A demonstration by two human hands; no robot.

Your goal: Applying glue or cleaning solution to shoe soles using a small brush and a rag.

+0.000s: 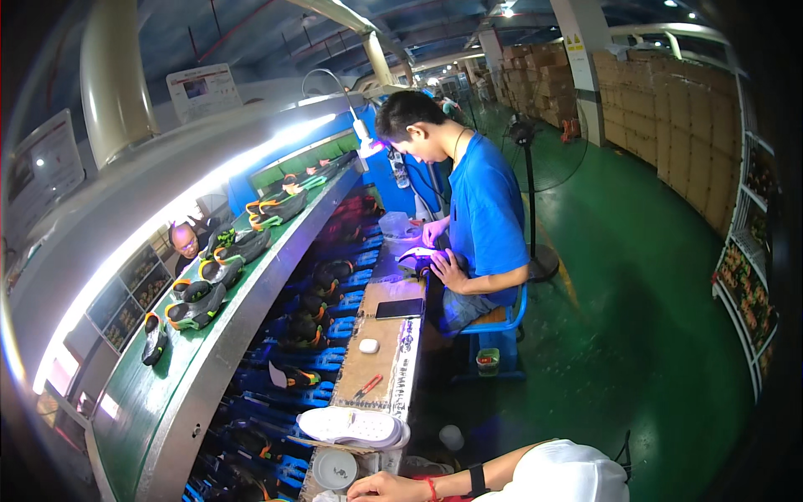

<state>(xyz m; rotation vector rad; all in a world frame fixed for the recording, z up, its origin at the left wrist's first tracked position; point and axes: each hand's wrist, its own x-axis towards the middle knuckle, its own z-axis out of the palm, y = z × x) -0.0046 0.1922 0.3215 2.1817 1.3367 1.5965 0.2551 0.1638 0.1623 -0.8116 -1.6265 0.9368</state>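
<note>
Neither of my hands shows in the head view. At the lower edge a person in a white cap (pixel 569 473) stretches a forearm with a black wristband (pixel 478 479) and a red string to the left. That person's hand (pixel 386 487) rests at the near end of a narrow cardboard-topped bench (pixel 381 356). Just beyond it lie a white shoe (pixel 351 427) and a round white dish (pixel 335 468). Farther along the bench a seated person in a blue shirt (pixel 485 209) holds a shoe (pixel 416 258) under a violet lamp (pixel 365 149).
On the bench lie red-handled pliers (pixel 366 386), a small white oval piece (pixel 368 345) and a dark phone (pixel 399 309). A green conveyor (pixel 150 393) on the left carries several black and orange shoes. Blue racks sit below it. Stacked cartons (pixel 669 109) and a floor fan (pixel 525 134) stand on the green floor.
</note>
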